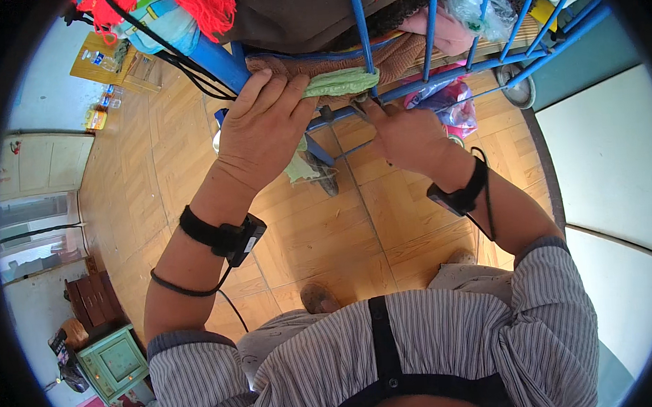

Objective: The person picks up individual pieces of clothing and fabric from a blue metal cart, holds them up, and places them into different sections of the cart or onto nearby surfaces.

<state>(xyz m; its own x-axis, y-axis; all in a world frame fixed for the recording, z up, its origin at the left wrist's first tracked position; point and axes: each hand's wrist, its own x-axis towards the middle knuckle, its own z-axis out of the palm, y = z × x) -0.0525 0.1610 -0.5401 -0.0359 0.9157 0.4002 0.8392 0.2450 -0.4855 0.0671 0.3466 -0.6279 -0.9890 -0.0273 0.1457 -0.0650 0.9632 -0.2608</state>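
Observation:
My left hand (265,121) lies back up on a strip of light green cloth (342,83) at the edge of a blue metal frame with bars (432,29). Its fingertips rest against brown knitted fabric (401,55); whether they pinch the cloth is hidden. My right hand (407,137) is just below the cloth's right end, its index finger reaching up to the frame's lower rail near a bar. Its other fingers are curled, and what they may hold cannot be seen. A pale green cloth piece (301,169) hangs beneath my left hand.
Dark fabric (290,19) and a clear plastic bag (484,14) lie behind the bars. Black cables (189,73) run at the frame's left corner. A pink plastic bag (458,110) is under the frame, a dark shoe (325,176) on the tiled floor. White cabinet doors (602,153) stand right.

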